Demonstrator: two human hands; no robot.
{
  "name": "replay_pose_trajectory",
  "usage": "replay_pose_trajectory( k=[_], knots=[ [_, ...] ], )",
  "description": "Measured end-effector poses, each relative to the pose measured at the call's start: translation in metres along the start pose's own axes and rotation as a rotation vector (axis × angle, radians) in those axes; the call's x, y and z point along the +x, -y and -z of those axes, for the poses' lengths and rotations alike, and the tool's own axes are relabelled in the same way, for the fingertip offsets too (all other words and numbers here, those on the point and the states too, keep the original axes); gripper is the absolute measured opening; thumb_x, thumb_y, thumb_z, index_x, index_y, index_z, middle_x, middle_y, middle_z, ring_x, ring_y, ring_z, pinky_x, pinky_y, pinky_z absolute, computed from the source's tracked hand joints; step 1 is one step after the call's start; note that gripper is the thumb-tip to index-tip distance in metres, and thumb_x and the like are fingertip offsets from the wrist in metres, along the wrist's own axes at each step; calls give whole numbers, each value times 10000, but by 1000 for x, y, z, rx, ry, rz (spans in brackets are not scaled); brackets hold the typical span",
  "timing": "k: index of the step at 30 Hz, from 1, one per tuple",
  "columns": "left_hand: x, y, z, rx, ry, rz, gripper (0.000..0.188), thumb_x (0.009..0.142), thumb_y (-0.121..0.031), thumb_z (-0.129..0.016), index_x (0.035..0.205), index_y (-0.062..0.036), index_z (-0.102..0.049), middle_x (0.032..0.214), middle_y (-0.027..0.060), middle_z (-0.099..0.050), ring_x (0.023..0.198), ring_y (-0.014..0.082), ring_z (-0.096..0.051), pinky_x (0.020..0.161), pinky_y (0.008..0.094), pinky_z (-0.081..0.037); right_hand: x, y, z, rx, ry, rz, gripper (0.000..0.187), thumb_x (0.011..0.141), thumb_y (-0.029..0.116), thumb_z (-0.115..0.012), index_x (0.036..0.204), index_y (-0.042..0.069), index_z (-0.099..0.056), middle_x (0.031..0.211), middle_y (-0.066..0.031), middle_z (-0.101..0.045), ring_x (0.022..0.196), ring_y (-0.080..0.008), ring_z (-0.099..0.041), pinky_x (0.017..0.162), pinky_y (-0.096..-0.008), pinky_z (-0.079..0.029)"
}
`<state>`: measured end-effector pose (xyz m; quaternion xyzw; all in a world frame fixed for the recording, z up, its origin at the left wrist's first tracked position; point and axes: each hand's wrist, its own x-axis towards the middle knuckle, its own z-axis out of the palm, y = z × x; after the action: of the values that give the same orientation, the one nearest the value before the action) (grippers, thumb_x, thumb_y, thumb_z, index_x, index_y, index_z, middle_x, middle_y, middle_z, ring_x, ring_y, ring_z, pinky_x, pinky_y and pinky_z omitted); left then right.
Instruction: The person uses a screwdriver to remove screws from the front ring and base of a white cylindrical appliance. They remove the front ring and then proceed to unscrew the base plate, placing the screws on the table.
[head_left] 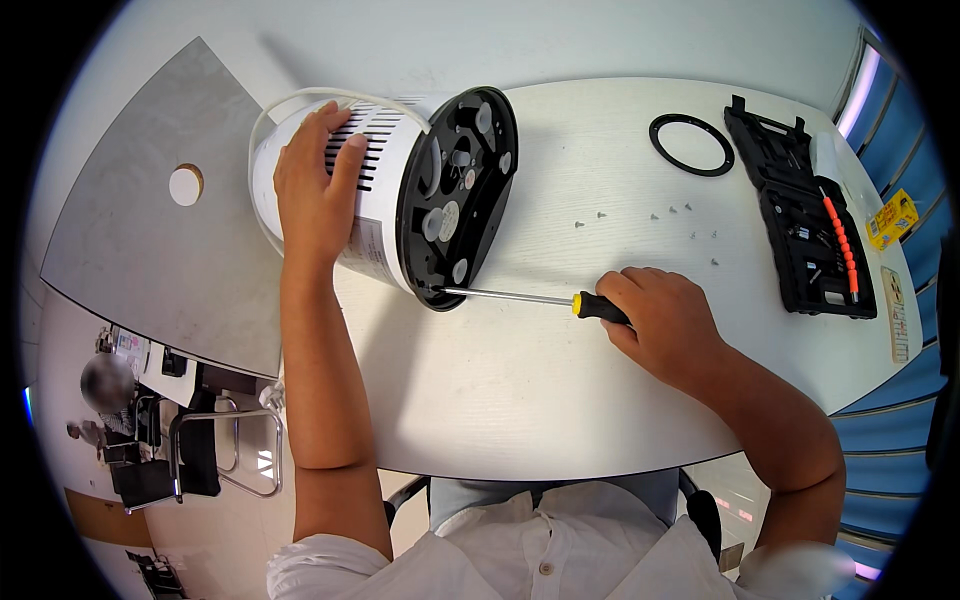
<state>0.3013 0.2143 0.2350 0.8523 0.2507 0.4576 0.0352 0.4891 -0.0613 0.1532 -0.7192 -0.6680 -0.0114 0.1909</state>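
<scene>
A white, rounded appliance [385, 235] with vent slots lies on its side on the white table, its black base [470, 165] facing right. Round pale feet and recesses show on that base. Over the slotted side lies my left hand [318, 190], thumb and fingers apart, holding the body. My right hand [660, 325] is wrapped round the black and yellow handle of a screwdriver [520, 297]. The shaft points left, and its tip meets the lower edge of the base; whether it sits in a screw is too small to tell. A white cord [300, 92] loops around the appliance.
Several small screws [672, 209] lie scattered right of the appliance. Beyond them are a black ring [690, 145] and an opened black tool case [800, 220] with an orange flexible shaft [840, 240]. A yellow box [893, 220] stands at the right edge. A grey table [150, 260] adjoins at left.
</scene>
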Motion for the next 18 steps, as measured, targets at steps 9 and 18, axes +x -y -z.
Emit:
replay_pose_trajectory(
  k=[9,18],
  knots=[
    [0,1,-1,-12,1,15,448,884,-359,-524,1190,-42,-605,1278,137,-599,1164,331,-521,1050,412,-334,-1,1,0,5,-45,48,303,737,100,-751,980,87,-571,767,-60,-594,684,-205,-590,603,-334,-450],
    [-1,-2,0,-6,-4,10,430,884,-347,-528,1181,-47,-609,1272,135,-605,1163,331,-527,1039,413,-352,0,0,6,5,21,-73,232,751,104,-711,921,80,-556,741,-68,-591,674,-231,-593,611,-354,-461]
  ],
)
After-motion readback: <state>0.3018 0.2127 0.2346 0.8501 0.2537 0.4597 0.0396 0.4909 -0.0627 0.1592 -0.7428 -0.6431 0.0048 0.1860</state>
